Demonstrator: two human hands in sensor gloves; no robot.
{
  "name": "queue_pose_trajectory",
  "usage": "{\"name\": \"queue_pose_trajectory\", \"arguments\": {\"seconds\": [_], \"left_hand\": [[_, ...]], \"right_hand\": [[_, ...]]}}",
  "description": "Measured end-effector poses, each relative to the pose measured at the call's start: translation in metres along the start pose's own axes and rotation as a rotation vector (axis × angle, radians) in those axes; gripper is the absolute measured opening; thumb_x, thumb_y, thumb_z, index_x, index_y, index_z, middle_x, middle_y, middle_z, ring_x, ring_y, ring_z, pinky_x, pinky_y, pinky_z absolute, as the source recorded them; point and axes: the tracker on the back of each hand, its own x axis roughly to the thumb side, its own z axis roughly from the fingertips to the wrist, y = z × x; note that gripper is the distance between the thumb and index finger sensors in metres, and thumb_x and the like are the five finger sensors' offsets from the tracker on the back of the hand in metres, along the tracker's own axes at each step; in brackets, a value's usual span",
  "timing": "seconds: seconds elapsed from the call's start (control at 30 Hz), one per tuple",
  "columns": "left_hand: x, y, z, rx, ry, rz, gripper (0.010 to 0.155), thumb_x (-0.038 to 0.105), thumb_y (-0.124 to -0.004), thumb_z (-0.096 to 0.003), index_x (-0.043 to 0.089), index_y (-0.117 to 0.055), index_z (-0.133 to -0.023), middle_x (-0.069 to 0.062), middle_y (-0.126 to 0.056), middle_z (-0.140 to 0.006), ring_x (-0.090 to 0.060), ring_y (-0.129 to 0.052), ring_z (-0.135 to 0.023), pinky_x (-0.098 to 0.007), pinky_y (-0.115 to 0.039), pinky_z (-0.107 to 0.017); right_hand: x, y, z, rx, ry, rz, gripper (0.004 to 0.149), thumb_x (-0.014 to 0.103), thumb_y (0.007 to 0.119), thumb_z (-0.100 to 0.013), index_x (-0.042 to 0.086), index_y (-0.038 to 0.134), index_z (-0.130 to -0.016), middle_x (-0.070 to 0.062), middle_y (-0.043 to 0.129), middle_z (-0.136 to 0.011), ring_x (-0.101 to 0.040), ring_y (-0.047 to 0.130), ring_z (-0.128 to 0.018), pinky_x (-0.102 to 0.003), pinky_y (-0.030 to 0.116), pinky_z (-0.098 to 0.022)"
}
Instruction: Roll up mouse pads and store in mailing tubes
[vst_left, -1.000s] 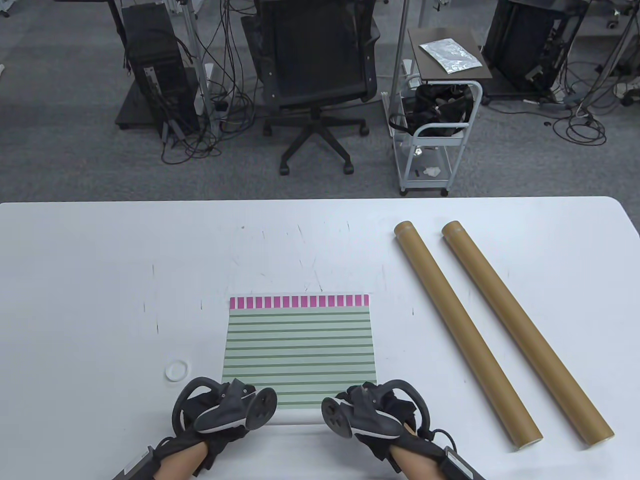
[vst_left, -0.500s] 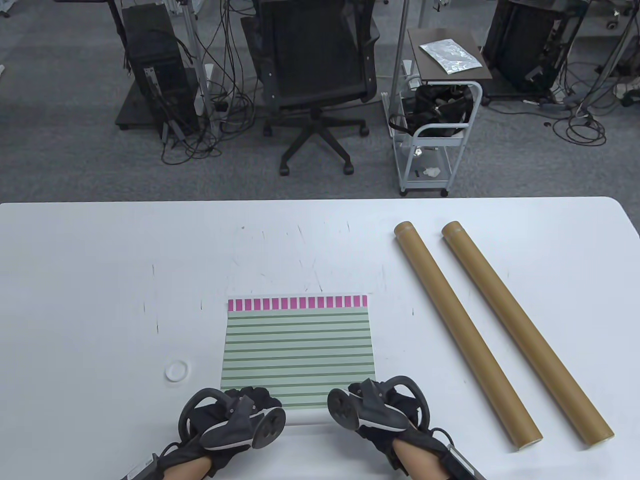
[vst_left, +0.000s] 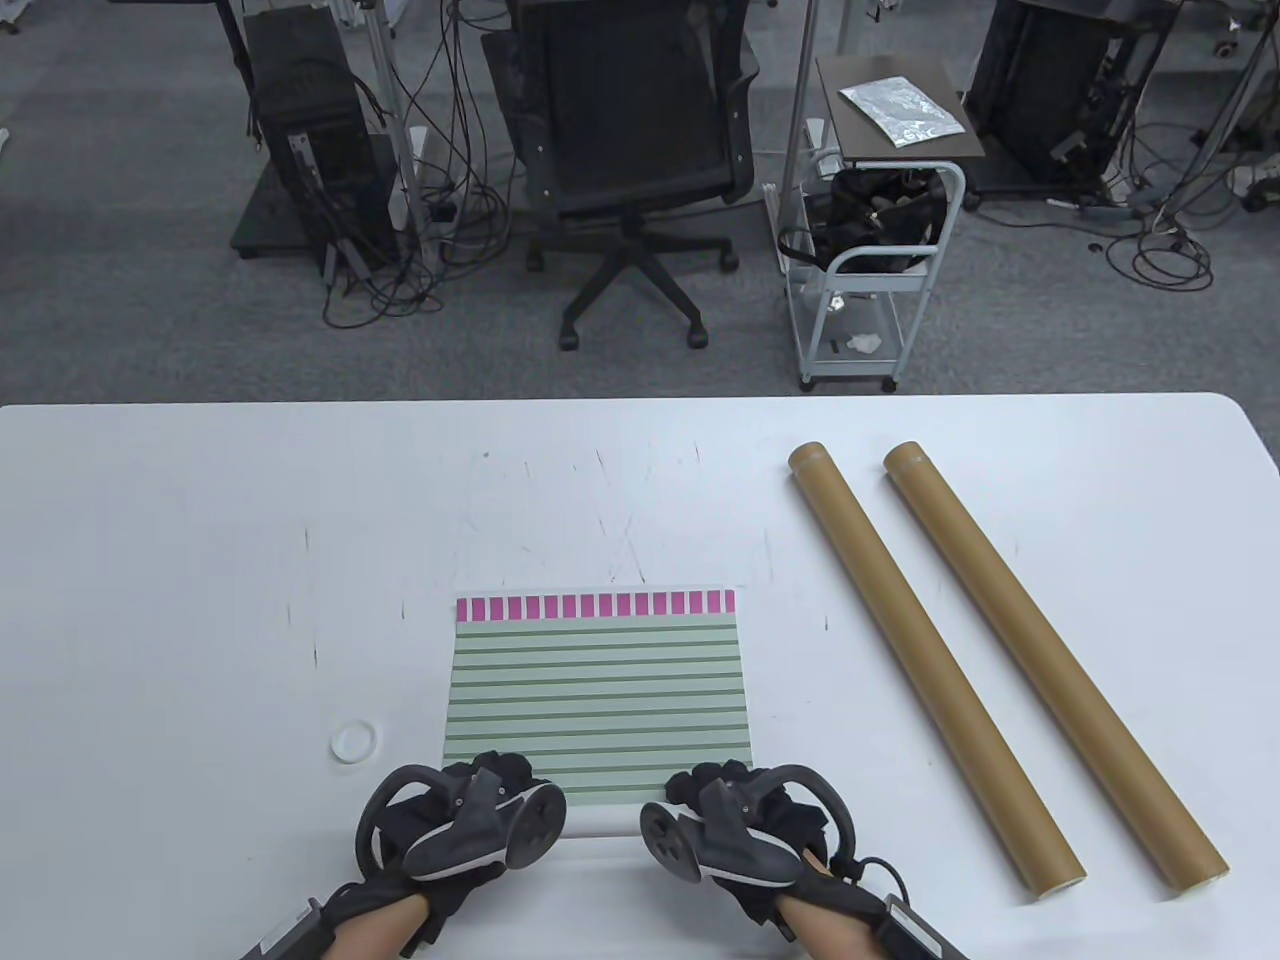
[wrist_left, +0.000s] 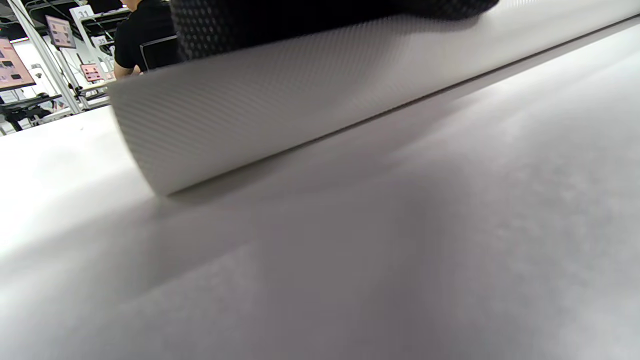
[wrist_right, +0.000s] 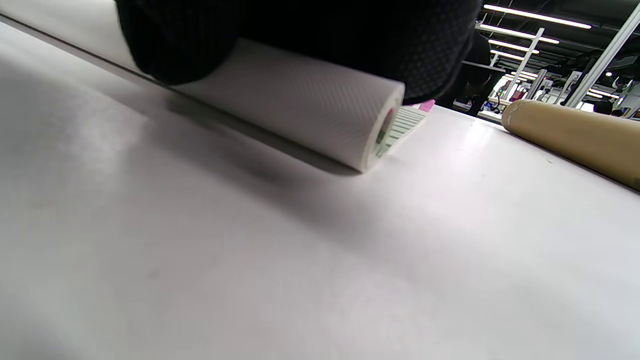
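A white bench with faint scuff marks carries everything. A striped mouse pad lies on it near the front edge (its near end curled into a white roll, the pink-checked far end flat). Two brown tubes lie side by side to the right, slanted. A small white ring sits left of the pad.

Rolled near edge of the mouse pad largely under both hands, fingertips perhaps curled, unseen.
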Motion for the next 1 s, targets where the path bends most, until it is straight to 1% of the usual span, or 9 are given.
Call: {"name": "queue_pose_trajectory", "arguments": {"seconds": [0.07,0.13,0.2,0.23,0.4,0.53,0.67,0.87,1.0], "left_hand": [[-0.001,0.005,-0.001,0.025,0.026,-0.021,0.048,0.047,-0.065,-0.0399,0.039,-0.079,-0.086,0.012,-0.089,-0.082,-0.012,-0.097,-0.068,-0.022,-0.086,-0.051],[0.000,0.008,-0.002,0.017,0.048,-0.011,0.052,0.047,-0.068,-0.0394,0.036,-0.072,-0.090,0.011,-0.089,-0.083,-0.012,-0.099,-0.068,-0.022,-0.089,-0.050],[0.001,0.009,0.001,0.036,0.037,-0.019,0.054,0.048,-0.070,-0.0406,0.035,-0.056,-0.092,0.008,-0.063,-0.101,-0.010,-0.096,-0.073,-0.022,-0.089,-0.052],[0.003,0.009,0.003,0.034,0.010,-0.013,0.049,0.047,-0.071,-0.0417,0.036,-0.061,-0.089,0.008,-0.061,-0.102,-0.010,-0.093,-0.077,-0.024,-0.088,-0.053],[0.012,0.009,0.005,0.040,-0.013,-0.094,0.050,0.049,-0.077,-0.0385,0.036,-0.072,-0.086,0.008,-0.076,-0.096,-0.011,-0.093,-0.079,-0.027,-0.086,-0.058],[0.006,0.007,0.000,0.017,0.010,-0.021,0.047,0.046,-0.074,-0.0405,0.039,-0.073,-0.087,0.011,-0.082,-0.092,-0.012,-0.093,-0.079,-0.028,-0.085,-0.060],[0.002,0.005,-0.003,0.017,0.031,-0.012,0.046,0.044,-0.068,-0.0419,0.042,-0.072,-0.088,0.014,-0.082,-0.090,-0.011,-0.092,-0.079,-0.029,-0.083,-0.063],[0.000,0.007,-0.005,0.029,0.044,-0.047,0.047,0.047,-0.067,-0.0404,0.041,-0.073,-0.086,0.016,-0.089,-0.085,-0.008,-0.098,-0.073,-0.022,-0.086,-0.054],[-0.005,0.008,-0.002,-0.034,-0.015,0.048,0.046,0.048,-0.070,-0.0387,0.040,-0.076,-0.084,0.015,-0.091,-0.082,-0.009,-0.100,-0.069,-0.022,-0.087,-0.051]], "right_hand": [[0.004,0.000,0.002,-0.045,0.003,0.044,0.051,0.032,0.075,-0.038,0.025,0.071,-0.089,0.000,0.085,-0.086,-0.024,0.090,-0.072,-0.040,0.079,-0.055],[0.004,0.000,0.001,-0.053,0.009,0.050,0.051,0.031,0.075,-0.037,0.025,0.072,-0.088,0.000,0.086,-0.085,-0.023,0.092,-0.071,-0.039,0.080,-0.054],[0.003,-0.001,-0.001,-0.039,0.017,0.025,0.050,0.030,0.075,-0.038,0.025,0.074,-0.087,0.000,0.087,-0.084,-0.024,0.092,-0.071,-0.039,0.080,-0.053],[0.002,-0.001,-0.002,-0.037,0.019,0.014,0.050,0.030,0.075,-0.037,0.025,0.074,-0.087,0.000,0.087,-0.084,-0.024,0.092,-0.071,-0.039,0.080,-0.053],[-0.003,0.000,-0.005,-0.012,0.033,-0.025,0.049,0.030,0.072,-0.038,0.027,0.075,-0.087,0.001,0.086,-0.084,-0.023,0.091,-0.071,-0.039,0.079,-0.054],[-0.011,-0.002,-0.008,0.032,0.048,-0.106,0.050,0.031,0.071,-0.040,0.028,0.074,-0.089,0.000,0.081,-0.088,-0.025,0.085,-0.075,-0.042,0.074,-0.060],[-0.008,-0.001,-0.004,-0.004,0.044,-0.037,0.056,0.038,0.074,-0.039,0.026,0.071,-0.094,-0.001,0.077,-0.088,-0.024,0.082,-0.074,-0.044,0.072,-0.061],[-0.007,0.000,-0.009,0.018,0.061,-0.016,0.052,0.034,0.070,-0.040,0.028,0.072,-0.091,0.003,0.083,-0.085,-0.022,0.085,-0.073,-0.043,0.073,-0.061],[-0.005,-0.002,-0.006,0.083,0.016,-0.047,0.051,0.034,0.070,-0.039,0.028,0.075,-0.089,0.003,0.086,-0.082,-0.022,0.087,-0.069,-0.042,0.075,-0.058]]}}
